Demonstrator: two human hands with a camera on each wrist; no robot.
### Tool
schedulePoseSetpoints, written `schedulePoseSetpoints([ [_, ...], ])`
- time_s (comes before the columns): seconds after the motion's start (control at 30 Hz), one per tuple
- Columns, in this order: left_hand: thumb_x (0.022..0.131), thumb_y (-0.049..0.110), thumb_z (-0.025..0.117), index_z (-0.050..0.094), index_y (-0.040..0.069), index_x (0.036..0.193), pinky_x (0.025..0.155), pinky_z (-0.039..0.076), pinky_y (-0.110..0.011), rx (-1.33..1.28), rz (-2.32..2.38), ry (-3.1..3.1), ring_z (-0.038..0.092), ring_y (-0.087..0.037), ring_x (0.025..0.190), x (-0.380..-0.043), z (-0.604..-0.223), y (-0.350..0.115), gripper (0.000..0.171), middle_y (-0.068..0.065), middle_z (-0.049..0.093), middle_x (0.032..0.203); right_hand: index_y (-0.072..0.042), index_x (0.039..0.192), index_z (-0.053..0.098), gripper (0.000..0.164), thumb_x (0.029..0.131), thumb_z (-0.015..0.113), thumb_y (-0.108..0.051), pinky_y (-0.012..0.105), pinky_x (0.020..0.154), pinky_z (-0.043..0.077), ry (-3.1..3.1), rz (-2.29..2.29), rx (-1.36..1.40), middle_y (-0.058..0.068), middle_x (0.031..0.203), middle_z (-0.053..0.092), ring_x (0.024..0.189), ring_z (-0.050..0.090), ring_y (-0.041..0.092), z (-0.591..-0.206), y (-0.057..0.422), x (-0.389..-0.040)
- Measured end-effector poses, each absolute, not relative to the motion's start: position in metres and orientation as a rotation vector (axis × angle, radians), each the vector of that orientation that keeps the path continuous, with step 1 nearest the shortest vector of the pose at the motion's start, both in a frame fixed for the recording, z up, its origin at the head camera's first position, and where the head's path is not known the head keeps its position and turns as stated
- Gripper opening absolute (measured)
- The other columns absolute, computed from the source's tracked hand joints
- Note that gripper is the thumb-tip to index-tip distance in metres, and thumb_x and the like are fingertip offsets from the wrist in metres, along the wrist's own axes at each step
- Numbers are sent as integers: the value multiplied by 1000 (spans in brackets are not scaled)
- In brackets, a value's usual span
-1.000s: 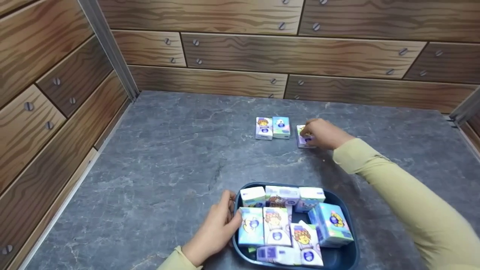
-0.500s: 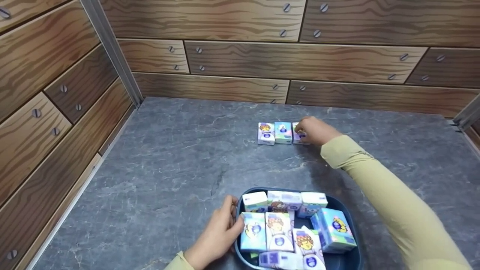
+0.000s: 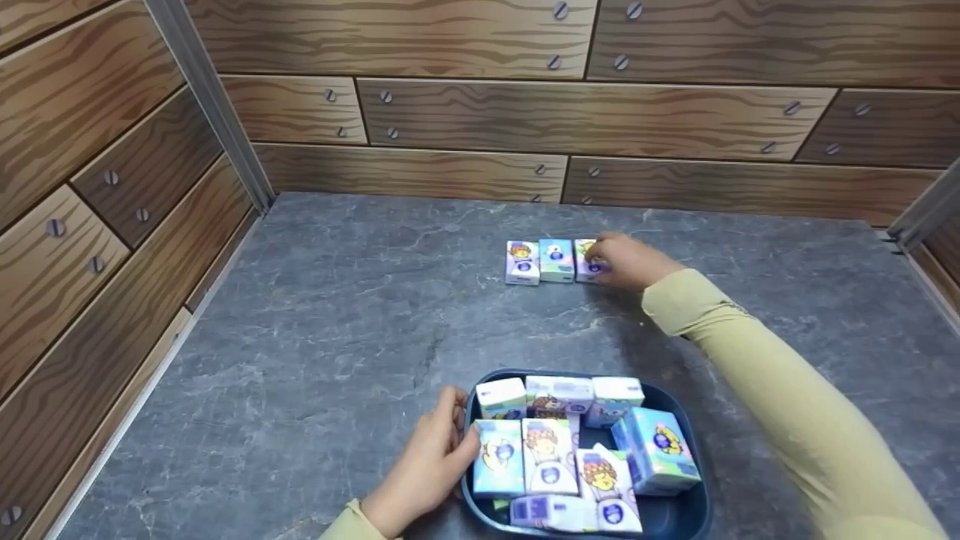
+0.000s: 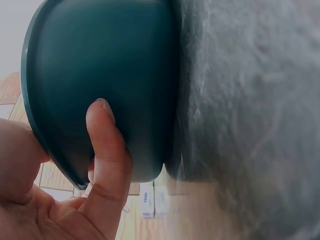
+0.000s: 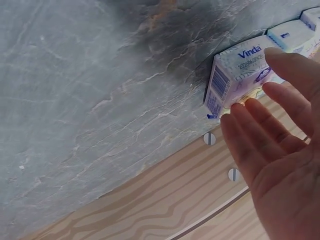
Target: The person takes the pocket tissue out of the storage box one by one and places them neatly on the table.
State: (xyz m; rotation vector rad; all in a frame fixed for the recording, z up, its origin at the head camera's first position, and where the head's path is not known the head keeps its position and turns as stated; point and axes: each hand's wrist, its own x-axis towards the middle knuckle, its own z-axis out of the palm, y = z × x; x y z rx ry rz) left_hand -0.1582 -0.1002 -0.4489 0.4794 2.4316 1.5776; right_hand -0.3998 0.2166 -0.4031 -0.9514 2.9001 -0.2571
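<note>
In the head view my left hand (image 3: 427, 465) holds the left rim of a dark blue-green plastic tub (image 3: 701, 480), thumb at the rim. The left wrist view shows a finger against the tub's outer wall (image 4: 115, 60). Farther back, my right hand (image 3: 634, 261) touches a purple-and-white tissue pack (image 3: 588, 259), partly covering it. In the right wrist view its thumb lies by the printed end of this tissue pack (image 5: 245, 62), other fingertips near the cartoon face. Left of it, a blue tissue pack (image 3: 556, 260) and another purple-and-white one (image 3: 522, 262) complete a side-by-side row.
Several tissue packs (image 3: 550, 454) fill much of the tub, some flat, some on edge. A larger blue pack (image 3: 660, 450) leans at its right side. The grey marbled tabletop (image 3: 322, 322) ends at wood-patterned walls (image 3: 450, 112) behind and on the left.
My right hand has slid its tissue pack leftward, up beside the blue one, so three stand in a row. The left hand stays on the tub. The head view has shifted slightly.
</note>
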Motion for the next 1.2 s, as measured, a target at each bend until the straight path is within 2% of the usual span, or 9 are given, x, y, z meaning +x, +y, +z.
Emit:
schedulePoseSetpoints([
  [0.13, 97, 14, 50, 42, 8, 114, 38, 41, -25, 475, 1590, 2426, 44, -10, 43, -157, -449, -100, 20, -1, 52, 70, 5, 117, 63, 37, 83, 71, -7, 53, 97, 41, 2889, -287, -781, 23, 119, 54, 110, 54, 38, -400, 220, -387],
  [0.27, 97, 14, 50, 41, 7, 116, 35, 45, -30, 463, 1603, 2413, 47, -12, 41, -155, -449, -99, 22, -3, 52, 73, 1, 123, 61, 42, 84, 72, -11, 52, 97, 41, 2897, -289, -734, 21, 125, 52, 113, 52, 37, -397, 224, -368],
  [0.57, 96, 12, 49, 42, 6, 114, 35, 44, -30, 479, 1573, 2441, 45, -12, 41, -157, -449, -99, 21, -3, 50, 66, -3, 122, 62, 41, 86, 72, -20, 48, 94, 46, 2915, -219, -900, 15, 123, 56, 110, 56, 31, -383, 225, -304],
  [0.77, 95, 10, 48, 41, 5, 114, 34, 47, -34, 481, 1598, 2425, 48, -14, 39, -155, -450, -99, 21, -5, 53, 69, -9, 125, 61, 42, 87, 70, -26, 44, 89, 49, 2922, -160, -1018, 9, 120, 60, 106, 59, 25, -374, 223, -258],
  [1.0, 95, 10, 48, 40, 5, 115, 34, 47, -33, 477, 1574, 2438, 48, -14, 39, -155, -448, -99, 21, -5, 53, 69, -10, 121, 64, 38, 89, 66, -29, 36, 80, 53, 2893, -181, -1181, 3, 110, 63, 92, 62, 15, -364, 214, -213],
  [1.1, 95, 11, 48, 39, 5, 115, 34, 47, -34, 473, 1575, 2429, 48, -15, 39, -154, -447, -98, 22, -5, 52, 69, -10, 120, 64, 37, 88, 67, -28, 35, 80, 53, 2879, -154, -1219, 3, 111, 63, 92, 62, 15, -364, 211, -197],
  [1.2, 95, 11, 48, 39, 5, 115, 35, 47, -34, 474, 1582, 2416, 49, -15, 40, -154, -446, -96, 22, -6, 52, 69, -8, 122, 62, 39, 88, 67, -28, 40, 84, 53, 2864, -132, -1225, 8, 117, 62, 99, 62, 21, -365, 210, -182],
])
